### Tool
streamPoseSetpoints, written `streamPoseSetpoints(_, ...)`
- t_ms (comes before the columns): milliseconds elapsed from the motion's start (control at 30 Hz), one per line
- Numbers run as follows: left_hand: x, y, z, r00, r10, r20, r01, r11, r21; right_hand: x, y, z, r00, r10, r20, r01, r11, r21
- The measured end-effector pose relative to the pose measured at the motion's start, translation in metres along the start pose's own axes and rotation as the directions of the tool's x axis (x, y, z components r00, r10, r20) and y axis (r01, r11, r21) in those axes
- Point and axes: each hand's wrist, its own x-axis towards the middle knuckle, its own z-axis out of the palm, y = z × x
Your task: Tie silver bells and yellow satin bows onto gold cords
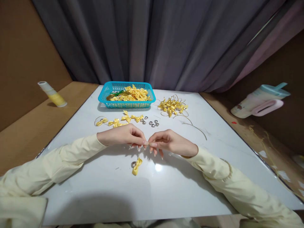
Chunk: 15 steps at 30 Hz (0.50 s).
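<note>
My left hand point(129, 135) and my right hand point(167, 141) meet above the middle of the table, fingertips pinched together. What they pinch is too small to make out. Just below them is a yellow ribbon bow point(137, 167) with a silver bead point(133, 164) against it; I cannot tell whether it hangs from the fingers or lies on the table. Beyond my left hand lie several yellow bows point(126, 117), one with a loop of thin cord. Several silver beads point(153, 123) sit loose behind my fingertips.
A blue plastic basket point(128, 105) of yellow bows stands at the back. Right of it lies a heap of bows with cord loops point(173, 106), then loose cord pieces point(199, 129). A yellow-and-white tube point(52, 94) stands left; a lidded tumbler point(257, 101) stands right.
</note>
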Motion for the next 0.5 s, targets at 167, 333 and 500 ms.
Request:
streamPoseSetpoints(167, 0.0005, 0.0007, 0.0007, 1.000, 0.011, -0.018, -0.010, 0.999, 0.052, -0.0015, -0.0015, -0.0005, 1.000, 0.002, -0.031, -0.004, 0.998, -0.057)
streamPoseSetpoints(333, 0.0004, 0.0006, 0.0017, 1.000, 0.017, -0.012, -0.016, 0.998, 0.064, -0.0020, -0.0003, -0.0003, 0.999, 0.013, -0.033, -0.016, 0.996, -0.085)
streamPoseSetpoints(500, 0.0002, 0.0004, 0.0020, 1.000, 0.016, -0.024, -0.014, 0.998, 0.068, -0.0024, 0.0011, 0.0015, 0.999, 0.030, -0.012, -0.030, 1.000, -0.001)
